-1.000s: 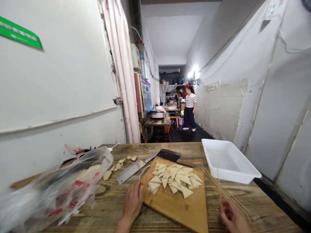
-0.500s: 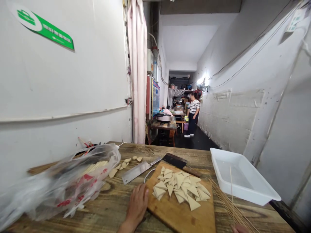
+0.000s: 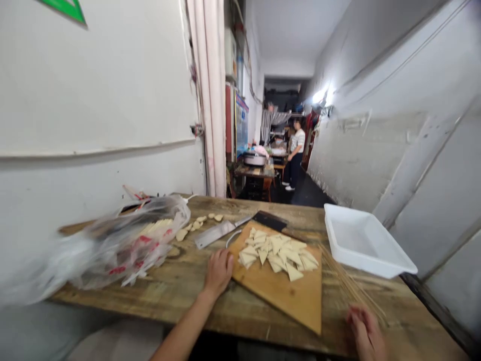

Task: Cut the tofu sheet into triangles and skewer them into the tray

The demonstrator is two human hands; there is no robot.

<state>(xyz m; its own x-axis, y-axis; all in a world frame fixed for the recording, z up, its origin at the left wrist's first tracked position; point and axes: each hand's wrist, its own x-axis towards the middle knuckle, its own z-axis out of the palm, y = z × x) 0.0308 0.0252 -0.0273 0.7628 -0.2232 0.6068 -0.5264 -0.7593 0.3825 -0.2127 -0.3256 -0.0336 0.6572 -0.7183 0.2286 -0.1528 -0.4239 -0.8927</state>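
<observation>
My left hand rests on the table with its fingers laid against the left edge of a wooden cutting board. A heap of pale, flat triangular pieces, maybe dough or tofu, lies on that board. To the right, my right hand is blurred by motion, its fingers curled together beside the near ends of a bundle of thin bamboo skewers. Whether a skewer is between those fingers cannot be made out. A cleaver and a second, dark-bladed knife lie behind the board.
A white plastic tray stands at the right. Leftward lies a clear plastic bag with pale pieces inside, beside several loose rounded pieces. Farther back, a person stands near another table.
The view has tipped downward, showing more of the table's front edge. The skewer upright at my right hand earlier is no longer distinguishable. My left hand remains at the board's edge.
</observation>
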